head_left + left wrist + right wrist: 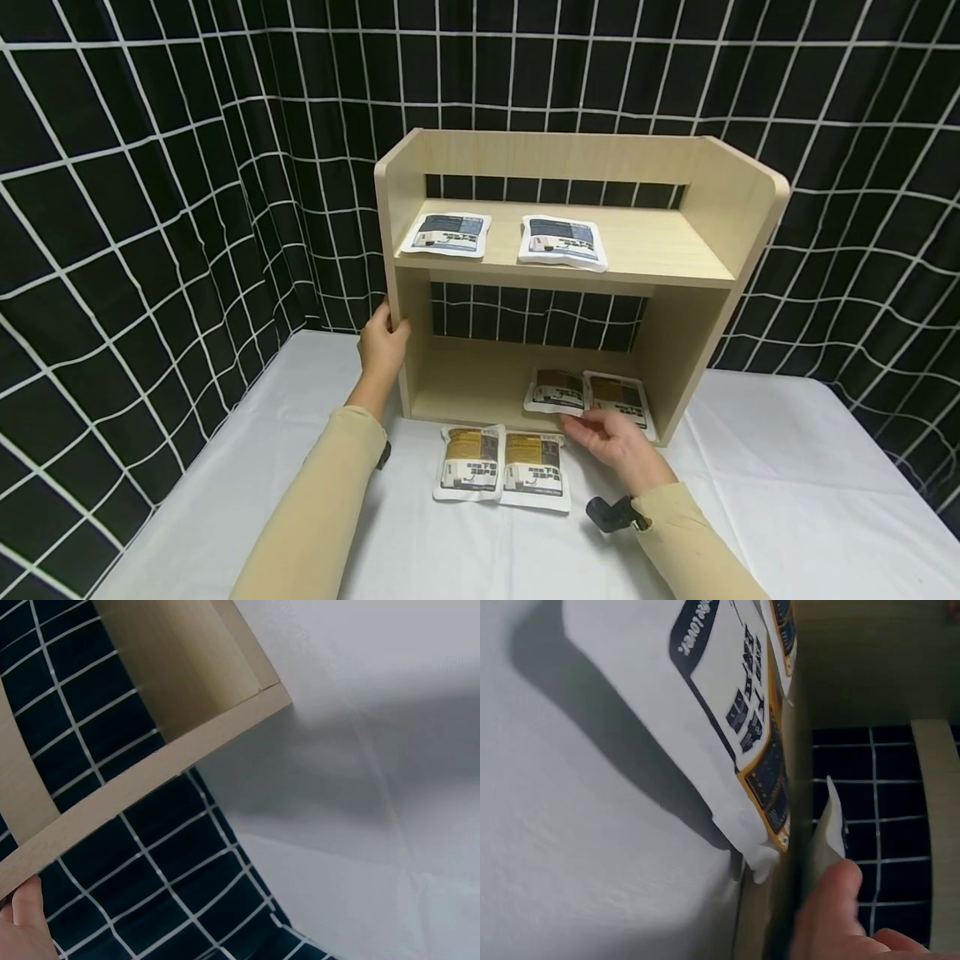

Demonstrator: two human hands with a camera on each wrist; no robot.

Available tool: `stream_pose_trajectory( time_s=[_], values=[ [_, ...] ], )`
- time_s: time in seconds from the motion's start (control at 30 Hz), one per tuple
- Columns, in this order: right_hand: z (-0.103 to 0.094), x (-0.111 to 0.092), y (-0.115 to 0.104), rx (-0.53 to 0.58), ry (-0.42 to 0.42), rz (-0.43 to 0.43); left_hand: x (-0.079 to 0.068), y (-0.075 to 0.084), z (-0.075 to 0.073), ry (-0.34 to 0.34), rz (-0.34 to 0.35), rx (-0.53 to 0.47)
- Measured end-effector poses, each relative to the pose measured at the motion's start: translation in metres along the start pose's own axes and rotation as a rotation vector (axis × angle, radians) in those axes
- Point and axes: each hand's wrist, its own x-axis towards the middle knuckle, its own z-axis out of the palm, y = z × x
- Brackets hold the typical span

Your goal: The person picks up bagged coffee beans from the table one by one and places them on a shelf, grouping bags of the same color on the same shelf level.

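My left hand (pixel 383 340) grips the left side panel of a pale wooden two-tier shelf (pixel 555 279), thumb near its front edge and the other fingers partly hidden. In the left wrist view only part of that hand (pixel 26 926) shows. On the lower tier, my right hand (pixel 615 446) pinches the front edge of a brown-and-white packet (pixel 557 392). In the right wrist view the packet (pixel 829 829) appears nearly edge-on by the thumb. A similar packet (pixel 621 402) lies to its right, against the shelf's right side.
Two yellow-and-white packets (pixel 471 462) (pixel 536 468) lie side by side on the white tablecloth (pixel 795 500) before the shelf. The upper tier bears two blue-and-white packets (pixel 450 234) (pixel 562 242). A black curtain with white grid lines (pixel 150 167) surrounds the table.
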Motion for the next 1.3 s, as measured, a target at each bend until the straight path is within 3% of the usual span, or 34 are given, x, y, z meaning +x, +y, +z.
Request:
stream_pose_trajectory(
  time_s=[0.2,0.5,0.73,0.77,0.87,1.1,1.3],
  values=[
    [0.003,-0.006,-0.001,-0.032,0.049,0.0,0.001,0.0,0.0,-0.004,0.0,0.008],
    [-0.005,-0.018,0.002,-0.165,-0.046,-0.031,0.001,-0.001,0.0,-0.001,0.01,0.017],
    [-0.023,-0.006,0.007,-0.151,-0.08,-0.051,0.0,-0.001,-0.001,-0.003,-0.001,0.016],
    [-0.031,0.002,0.006,-0.128,-0.128,-0.045,0.0,-0.001,-0.001,-0.005,-0.003,0.014],
    [-0.042,0.006,0.005,-0.113,-0.171,-0.042,-0.001,-0.001,0.0,-0.005,0.004,0.015],
    [-0.028,-0.025,0.013,-0.159,-0.104,-0.061,0.0,-0.001,0.001,0.001,0.015,0.015],
    [-0.03,-0.042,0.017,-0.209,-0.131,-0.034,0.0,-0.001,0.0,-0.007,-0.001,0.015]
  ],
)
